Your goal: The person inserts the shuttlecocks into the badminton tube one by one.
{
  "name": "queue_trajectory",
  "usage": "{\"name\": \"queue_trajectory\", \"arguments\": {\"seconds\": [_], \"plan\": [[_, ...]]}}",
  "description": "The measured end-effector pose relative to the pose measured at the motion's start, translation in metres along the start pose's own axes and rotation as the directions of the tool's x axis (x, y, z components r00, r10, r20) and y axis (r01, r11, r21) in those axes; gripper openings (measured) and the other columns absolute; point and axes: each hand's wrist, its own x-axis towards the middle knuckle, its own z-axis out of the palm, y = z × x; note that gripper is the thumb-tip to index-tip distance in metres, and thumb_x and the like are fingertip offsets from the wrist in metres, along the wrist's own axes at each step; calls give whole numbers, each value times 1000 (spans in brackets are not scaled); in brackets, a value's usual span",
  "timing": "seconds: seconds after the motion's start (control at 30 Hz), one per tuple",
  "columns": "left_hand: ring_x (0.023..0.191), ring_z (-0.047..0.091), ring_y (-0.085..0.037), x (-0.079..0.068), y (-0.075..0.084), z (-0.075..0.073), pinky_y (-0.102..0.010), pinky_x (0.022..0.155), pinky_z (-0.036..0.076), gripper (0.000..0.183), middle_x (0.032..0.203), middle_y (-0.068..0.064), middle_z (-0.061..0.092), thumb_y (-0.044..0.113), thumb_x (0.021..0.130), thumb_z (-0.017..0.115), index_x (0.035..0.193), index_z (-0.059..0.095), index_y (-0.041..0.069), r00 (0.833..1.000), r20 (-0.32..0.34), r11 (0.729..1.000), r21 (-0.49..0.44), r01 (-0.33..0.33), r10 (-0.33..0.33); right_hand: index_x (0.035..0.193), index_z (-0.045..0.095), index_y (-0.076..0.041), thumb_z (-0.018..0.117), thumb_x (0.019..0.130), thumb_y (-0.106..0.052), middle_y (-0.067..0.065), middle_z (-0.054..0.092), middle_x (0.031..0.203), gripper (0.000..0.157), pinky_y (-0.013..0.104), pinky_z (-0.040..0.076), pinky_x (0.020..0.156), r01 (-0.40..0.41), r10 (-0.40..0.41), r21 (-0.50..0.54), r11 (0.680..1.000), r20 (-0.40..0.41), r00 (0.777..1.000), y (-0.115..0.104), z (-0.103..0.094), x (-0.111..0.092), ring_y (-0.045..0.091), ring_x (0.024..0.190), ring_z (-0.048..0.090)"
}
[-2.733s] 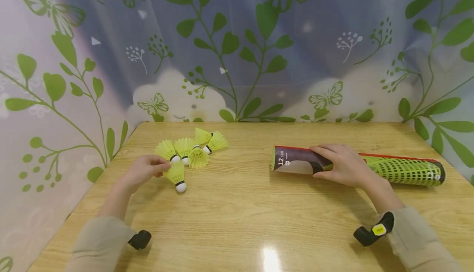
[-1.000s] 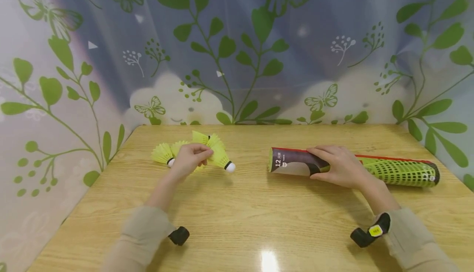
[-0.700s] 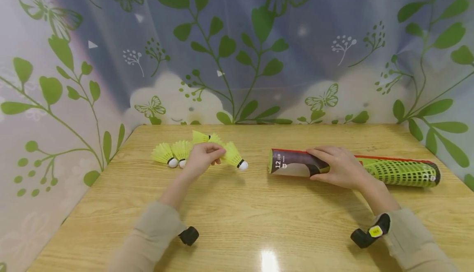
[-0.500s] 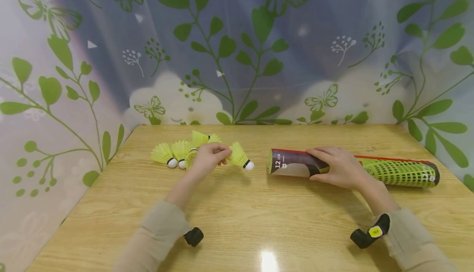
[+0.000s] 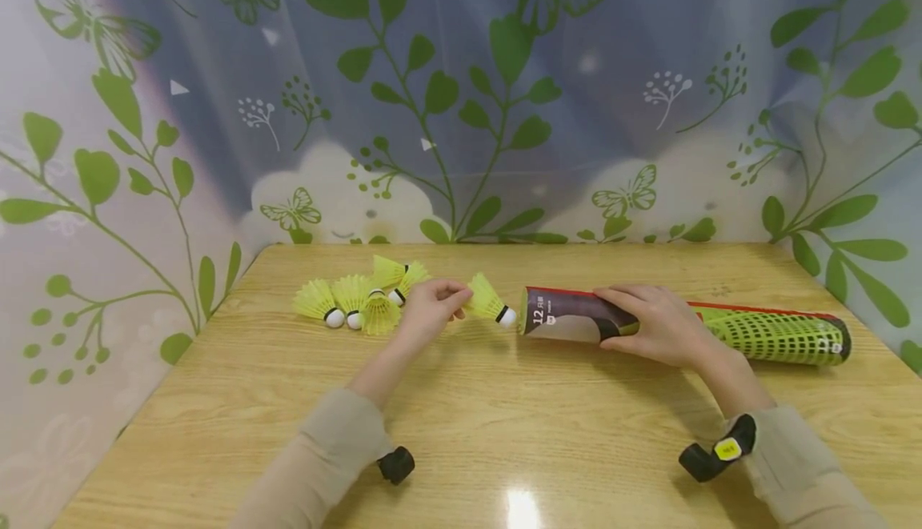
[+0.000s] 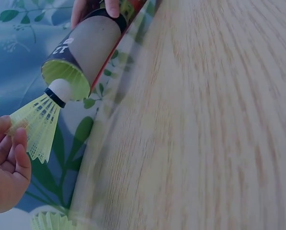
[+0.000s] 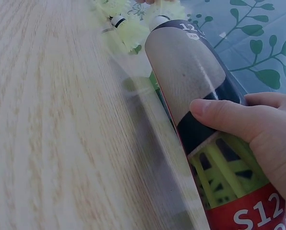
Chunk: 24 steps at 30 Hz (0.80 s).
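Left fingers: are pinching the skirt of one yellow shuttlecock between thumb and forefinger, the others curling in behind.
Right fingers: are gripping a printed tube from above, the thumb pressing along its near side.
Loose shuttlecocks: five are lying in a cluster on the left part of the desk, skirts overlapping and corks pointing different ways; the left hand is sitting just to their right.
Left sleeve: is ending in a cuff, a black device showing at the wrist.
Held shuttlecock: is tilting cork-down between the cluster and the tube, its white cork pointing at the tube's open mouth and stopping just beside it.
Tube: is lying on its side across the right part of the desk, mouth facing left, showing a "12", a dark and grey end, a red strip and green netting print.
Right sleeve: is covering the forearm, a yellow-labelled black device sitting at the wrist.
Leafy cloth: is hanging behind everything.
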Motion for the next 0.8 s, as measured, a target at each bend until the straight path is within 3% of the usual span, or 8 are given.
{"name": "queue_trajectory", "arguments": {"seconds": [0.27, 0.53, 0.8], "plan": [[62, 57, -11, 1, 5, 19, -47, 72, 52, 17, 84, -14, 68, 11, 89, 63, 99, 66, -2, 1000, 10, 999, -45, -19, 20, 125, 59, -10, 85, 64, -35, 13, 63, 115, 71, 53, 45, 83, 2, -2, -6, 1000, -1, 1000, 1, 1, 0, 34, 101, 59], [74, 64, -34, 0, 8, 31, -48, 73, 52, 15, 85, -17, 69, 9, 90, 62, 97, 66, -4, 998, 57, 998, -50, -23, 26, 125, 59, -10, 85, 64, -36, 14, 63, 115, 71, 54, 44, 84, -1, 1, -6, 1000, 3, 1000, 3, 2, 0, 35, 102, 59], [79, 65, -32, 0, 6, 38, -31, 68, 54, 15, 94, -23, 67, 7, 91, 59, 99, 65, -5, 987, 160, 1000, -18, -17, 19, 125, 59, -11, 85, 64, -36, 13, 62, 115, 70, 55, 43, 86, -19, 19, -1, 1000, 21, 1000, 2, 1, 0, 35, 103, 58]]}}
